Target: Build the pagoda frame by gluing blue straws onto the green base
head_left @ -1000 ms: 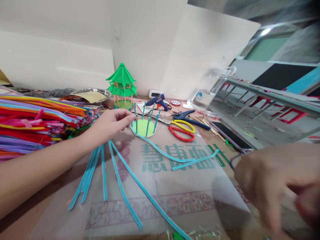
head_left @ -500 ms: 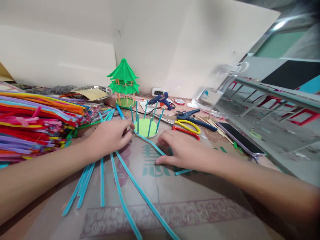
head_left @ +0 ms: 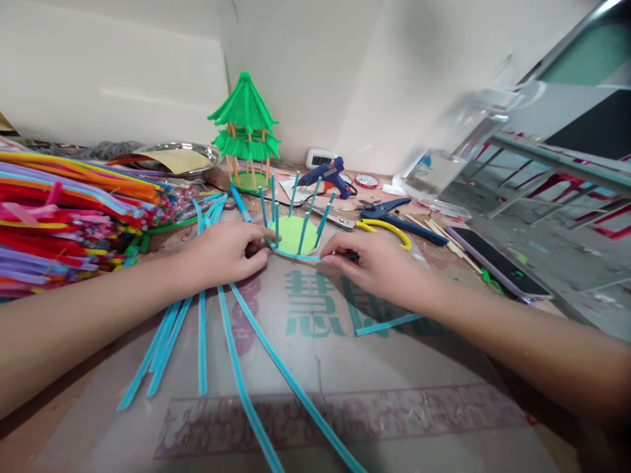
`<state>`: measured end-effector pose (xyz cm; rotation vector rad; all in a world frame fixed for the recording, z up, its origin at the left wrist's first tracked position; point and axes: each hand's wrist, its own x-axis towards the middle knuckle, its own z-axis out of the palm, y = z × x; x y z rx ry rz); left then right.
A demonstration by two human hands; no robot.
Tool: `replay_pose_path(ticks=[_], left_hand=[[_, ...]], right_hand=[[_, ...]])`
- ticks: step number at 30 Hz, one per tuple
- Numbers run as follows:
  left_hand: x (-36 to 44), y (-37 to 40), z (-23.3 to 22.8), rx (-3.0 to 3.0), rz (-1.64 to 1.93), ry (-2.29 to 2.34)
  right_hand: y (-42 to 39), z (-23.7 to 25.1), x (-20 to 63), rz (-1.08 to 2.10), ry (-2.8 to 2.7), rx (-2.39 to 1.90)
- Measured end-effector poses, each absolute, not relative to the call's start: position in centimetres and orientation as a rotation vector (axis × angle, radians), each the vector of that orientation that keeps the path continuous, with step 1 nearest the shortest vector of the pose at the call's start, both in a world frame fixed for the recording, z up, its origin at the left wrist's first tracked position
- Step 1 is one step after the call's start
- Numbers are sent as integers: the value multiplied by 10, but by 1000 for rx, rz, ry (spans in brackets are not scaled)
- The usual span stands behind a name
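Both hands pinch a blue pipe cleaner (head_left: pixel 296 255) around the green base (head_left: pixel 294 234): left hand (head_left: pixel 224 253), right hand (head_left: pixel 379 266). It seems soft and bendable; best gripped near the posts.

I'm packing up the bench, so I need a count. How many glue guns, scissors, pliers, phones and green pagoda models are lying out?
Glue gun: 1
Scissors: 1
Pliers: 1
Phone: 1
Pagoda model: 1
Total: 5

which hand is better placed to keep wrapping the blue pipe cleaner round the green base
Right, probably. The right hand pinches the pipe cleaner at the edge of the base, with the loose end on its side. The left hand steadies the opposite edge.
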<state>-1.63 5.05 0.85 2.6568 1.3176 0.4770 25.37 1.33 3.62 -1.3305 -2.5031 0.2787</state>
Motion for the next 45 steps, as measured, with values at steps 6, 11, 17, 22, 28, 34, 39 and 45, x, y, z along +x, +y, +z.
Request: replay_pose_path(ticks=[6,11,17,22,28,34,39,45], left_hand=[[-15,53,8,2654,468,1343],[-16,55,6,2686,482,1334],[-16,55,5,2729,483,1328],[-15,55,5,2726,474,1327],[-16,56,3,2751,483,1323],[-18,58,4,2713,437,1352],[-18,61,6,2699,409,1391],[-19,61,6,2783,357,1388]], right_hand=[[33,24,260,349,-2419,-1356],[38,20,261,392,-2358,-1364],[44,21,262,351,-2389,-1395],[51,24,262,400,-2448,-1360],[52,23,259,489,-2383,-1355],[46,24,257,561,-2336,-1437],[40,29,252,622,-2309,-1475],[42,27,247,677,-2237,-1517]])
